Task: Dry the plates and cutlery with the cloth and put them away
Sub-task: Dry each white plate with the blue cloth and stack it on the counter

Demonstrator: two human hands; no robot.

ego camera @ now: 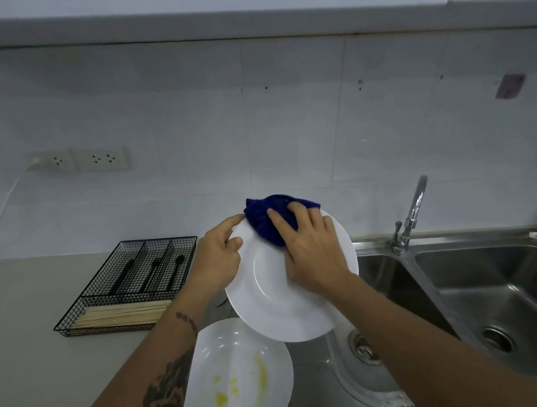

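Left hand (218, 257) pinches the round white plate (290, 303) by its rim – tilted for wiping; right hand (311, 248) presses the dark-blue cloth (264, 221), fingers spread.

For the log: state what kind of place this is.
Most likely a home kitchen: a double steel sink with a tap, a tiled wall, and a wire cutlery tray on the counter.

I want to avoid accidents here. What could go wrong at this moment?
The white round plate is held tilted above the steel sink only by the left hand at its rim; the right hand pressing the dark blue cloth might knock it loose.

The second white plate shows yellow residue.
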